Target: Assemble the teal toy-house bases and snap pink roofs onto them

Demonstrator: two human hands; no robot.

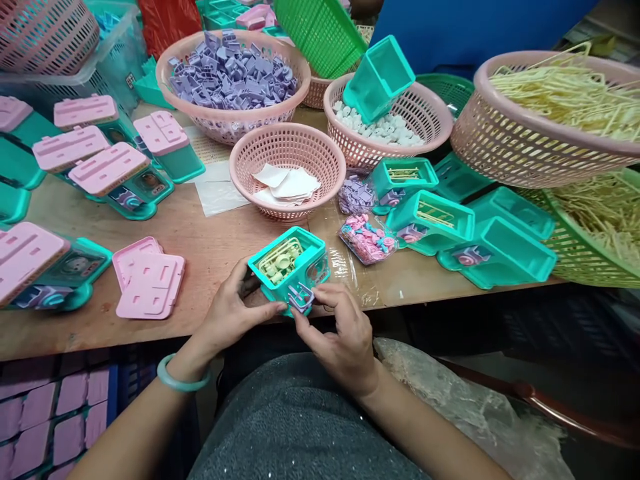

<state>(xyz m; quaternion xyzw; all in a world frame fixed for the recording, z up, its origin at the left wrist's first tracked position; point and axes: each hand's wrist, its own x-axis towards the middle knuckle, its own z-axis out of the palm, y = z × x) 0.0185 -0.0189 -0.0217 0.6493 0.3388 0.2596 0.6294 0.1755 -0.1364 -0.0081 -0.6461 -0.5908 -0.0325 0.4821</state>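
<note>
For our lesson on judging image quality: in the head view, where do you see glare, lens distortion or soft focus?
Head view: even light; glare on the clear plastic bag of pink parts; the wooden table edge bows, wide-lens distortion; the teal plastic box between left hand and right hand is sharp.

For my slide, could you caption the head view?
Both hands hold a teal box at the table edge.

Both forearms bare, no sleeves, no rings or watch seen. Left hand [235, 310]: pale green smooth jade-like bangle [181, 381] round the wrist. Right hand [345, 337]: wrist bare. Lap covered w/ dark grey speckled, glittery knit fabric [300, 427], near bottom centre.
</note>
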